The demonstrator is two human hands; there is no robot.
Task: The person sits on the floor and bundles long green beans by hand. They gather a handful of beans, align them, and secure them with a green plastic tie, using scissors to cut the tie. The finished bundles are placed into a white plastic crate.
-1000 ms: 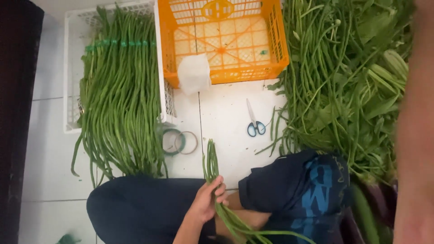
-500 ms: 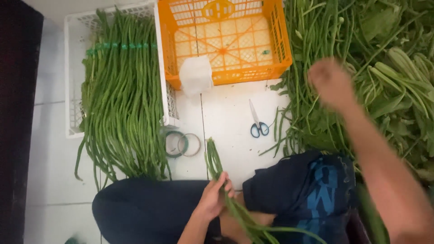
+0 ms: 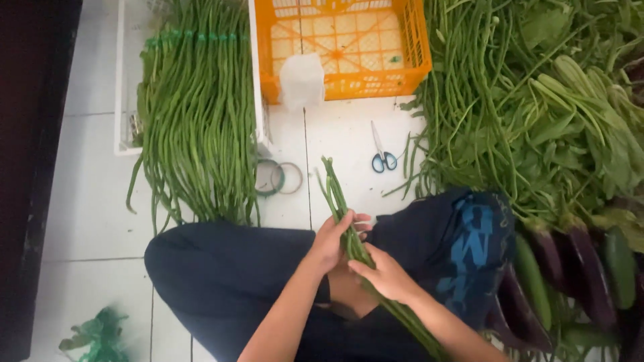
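A small bunch of long green beans point(image 3: 334, 191) runs from the white tiled floor back over my lap. My left hand point(image 3: 331, 240) is wrapped around the bunch near its middle. My right hand point(image 3: 386, 273) grips the same bunch lower down, just behind the left hand. The far tips of the beans point toward the orange crate point(image 3: 419, 50). I sit cross-legged in dark blue trousers point(image 3: 221, 268).
A big bundle of long beans point(image 3: 194, 114) lies over a white crate point(image 3: 122, 80) at the left. Two tape rolls point(image 3: 278, 177) and blue-handled scissors point(image 3: 382, 154) lie on the floor. Loose long beans and leafy greens point(image 3: 537, 100) pile up at the right, with eggplants point(image 3: 570, 255) below.
My right hand has come back from the pile of greens at the right and now grips the bunch behind my left hand. The camera view has shifted slightly.
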